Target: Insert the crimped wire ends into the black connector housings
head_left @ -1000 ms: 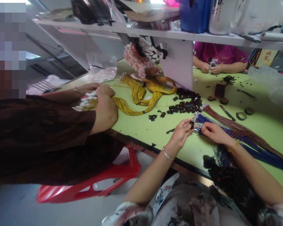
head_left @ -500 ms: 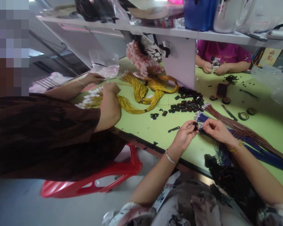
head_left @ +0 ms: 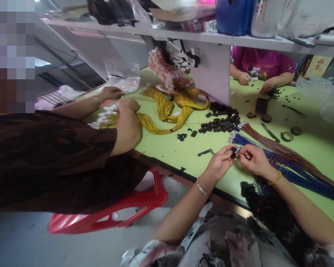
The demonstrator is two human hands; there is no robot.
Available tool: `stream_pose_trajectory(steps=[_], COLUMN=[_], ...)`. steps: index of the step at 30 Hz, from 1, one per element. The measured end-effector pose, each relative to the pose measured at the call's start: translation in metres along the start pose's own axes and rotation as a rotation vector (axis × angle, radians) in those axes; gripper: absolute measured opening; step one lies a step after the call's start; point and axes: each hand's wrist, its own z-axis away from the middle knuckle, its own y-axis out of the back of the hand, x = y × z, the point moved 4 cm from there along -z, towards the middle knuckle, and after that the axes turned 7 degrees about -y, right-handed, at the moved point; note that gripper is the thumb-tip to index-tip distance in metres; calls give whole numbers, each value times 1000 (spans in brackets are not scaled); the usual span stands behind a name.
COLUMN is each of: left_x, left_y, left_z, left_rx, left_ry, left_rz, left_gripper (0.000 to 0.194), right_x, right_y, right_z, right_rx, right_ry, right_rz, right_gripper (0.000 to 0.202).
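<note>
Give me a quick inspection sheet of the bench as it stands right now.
Surface: green table, black edge strip.
Job's things: small black connector pinched by left hand; blue wire bundle and brown wire bundle beside it.
Clutter: pile of black connectors, tape rolls, yellow wire bundles.
Grippers: right hand pinches a wire end at the connector.
Cables: black wire tangle at the table edge.
Surroundings: two co-workers at the table, red stool, shelf above.

connector pile (head_left: pixel 221 122) left of wire bundles (head_left: pixel 281 155)
</note>
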Motion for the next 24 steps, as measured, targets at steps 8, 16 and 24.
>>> stream_pose_trajectory(steps=[8,16,24], left_x=[-1,-15,-20], left_y=[3,7,16], left_z=[-1,-4,-1], left_rx=[-9,51,152], left_ry=[24,-35,-74], left_rz=[-23,-86,-129], left_gripper=[21,21,27], right_x=[1,7,16], right_y=[-2,-12,-19], right_z=[3,5,6], right_rx=[-9,-14,-81], right_ry=[96,210,81], right_rz=[136,240,125], right_gripper=[4,8,10])
